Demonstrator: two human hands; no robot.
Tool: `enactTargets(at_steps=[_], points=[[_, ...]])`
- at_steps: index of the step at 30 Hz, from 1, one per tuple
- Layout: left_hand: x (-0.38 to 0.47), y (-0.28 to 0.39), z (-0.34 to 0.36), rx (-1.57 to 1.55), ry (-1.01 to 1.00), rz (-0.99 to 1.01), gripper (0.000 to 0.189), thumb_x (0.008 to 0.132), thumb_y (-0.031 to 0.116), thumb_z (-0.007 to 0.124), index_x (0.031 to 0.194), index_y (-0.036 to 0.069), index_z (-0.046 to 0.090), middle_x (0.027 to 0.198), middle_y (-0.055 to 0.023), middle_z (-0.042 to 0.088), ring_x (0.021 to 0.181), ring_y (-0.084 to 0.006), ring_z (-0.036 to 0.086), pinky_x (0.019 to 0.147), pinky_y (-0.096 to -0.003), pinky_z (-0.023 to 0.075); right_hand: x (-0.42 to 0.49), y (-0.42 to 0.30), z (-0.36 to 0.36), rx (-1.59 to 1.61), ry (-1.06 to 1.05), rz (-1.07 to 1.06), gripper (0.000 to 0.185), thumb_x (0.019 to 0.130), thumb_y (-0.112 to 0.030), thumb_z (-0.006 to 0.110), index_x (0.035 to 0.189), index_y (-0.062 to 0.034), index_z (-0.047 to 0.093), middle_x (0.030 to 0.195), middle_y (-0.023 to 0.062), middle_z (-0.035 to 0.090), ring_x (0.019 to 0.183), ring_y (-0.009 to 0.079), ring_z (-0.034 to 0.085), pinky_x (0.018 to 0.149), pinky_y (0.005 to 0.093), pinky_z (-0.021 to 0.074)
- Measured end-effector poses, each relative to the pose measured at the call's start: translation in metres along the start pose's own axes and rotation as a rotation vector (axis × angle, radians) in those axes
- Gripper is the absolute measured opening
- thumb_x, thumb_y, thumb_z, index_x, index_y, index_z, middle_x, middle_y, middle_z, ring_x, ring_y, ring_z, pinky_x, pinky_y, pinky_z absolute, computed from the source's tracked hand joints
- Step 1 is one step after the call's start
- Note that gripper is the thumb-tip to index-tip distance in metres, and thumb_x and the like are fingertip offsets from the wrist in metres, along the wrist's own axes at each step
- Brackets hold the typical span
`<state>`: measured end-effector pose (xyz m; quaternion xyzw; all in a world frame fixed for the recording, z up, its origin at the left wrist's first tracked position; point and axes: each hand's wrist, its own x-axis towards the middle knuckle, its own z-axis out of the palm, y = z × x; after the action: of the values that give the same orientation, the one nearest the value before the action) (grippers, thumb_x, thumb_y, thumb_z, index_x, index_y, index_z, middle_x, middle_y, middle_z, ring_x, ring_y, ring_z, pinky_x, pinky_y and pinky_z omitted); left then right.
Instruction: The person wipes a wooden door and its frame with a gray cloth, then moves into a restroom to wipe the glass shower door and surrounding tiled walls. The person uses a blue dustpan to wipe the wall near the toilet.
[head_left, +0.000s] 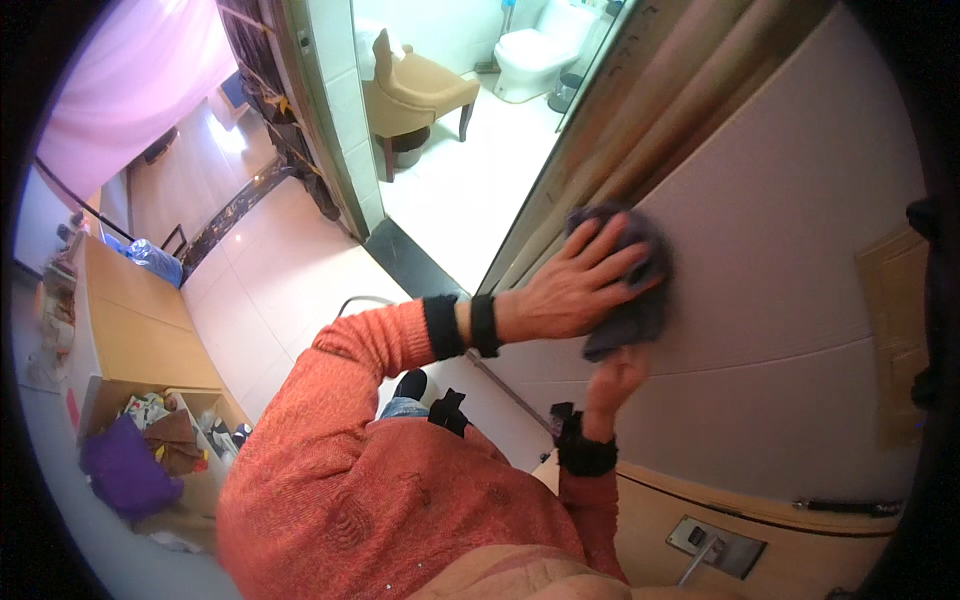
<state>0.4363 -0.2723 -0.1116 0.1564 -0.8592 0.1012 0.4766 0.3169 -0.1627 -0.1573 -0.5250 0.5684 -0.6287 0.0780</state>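
Note:
A dark grey cloth (637, 315) is against a pale wall surface (765, 225), close to the brown door frame (637, 142). My left hand (562, 292) lies on the cloth with its fingers spread, pressing it to the wall. Just below, my right hand (619, 382) has its fingers curled at the cloth's lower edge; its grip is partly hidden. Black bands circle both wrists over and beside the orange knit sleeves.
Left of the frame, a doorway shows a toilet (536, 52) and a tan chair (427, 82). An open drawer (187, 420) holds clothes, with a purple cloth (127, 465) hanging over it. At lower right is a wooden door's handle (697, 559).

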Motion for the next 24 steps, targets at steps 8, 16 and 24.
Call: enactTargets(at_steps=[8,16,24], points=[[0.139,-0.001,-0.043,-0.13,0.332,0.107,0.06,0.062,0.034,0.072,0.117,0.025,0.053,0.138,-0.0089,0.036,0.134,-0.0384,0.019,0.103,-0.054,0.0124,0.075,-0.088,-0.015,0.152,0.39,-0.264,0.052,0.09,-0.025,0.049,0.132,0.002,0.034,0.119,0.02,0.049,0.104,0.0269,0.052,0.088,0.0366,0.0434],[0.054,-0.006,-0.003,-0.097,0.163,0.153,0.032,0.065,0.033,0.07,0.092,0.025,0.057,0.137,-0.0033,0.038,0.131,-0.0336,0.024,0.096,-0.0507,0.0184,0.02,-0.033,0.009,-0.081,0.347,-0.239,0.056,0.086,-0.028,0.054,0.127,0.0051,0.037,0.125,0.0212,0.043,0.11,0.0269,0.049,0.09,0.0375,0.0421],[-0.008,-0.004,0.015,-0.17,0.025,0.142,0.035,0.066,0.033,0.071,0.097,0.024,0.057,0.136,-0.0051,0.039,0.128,-0.0331,0.028,0.092,-0.0498,0.0223,-0.017,-0.013,0.025,0.011,0.2,0.03,0.061,0.084,-0.036,0.055,0.128,0.0031,0.037,0.127,0.0163,0.043,0.112,0.0252,0.046,0.094,0.0387,0.038]])
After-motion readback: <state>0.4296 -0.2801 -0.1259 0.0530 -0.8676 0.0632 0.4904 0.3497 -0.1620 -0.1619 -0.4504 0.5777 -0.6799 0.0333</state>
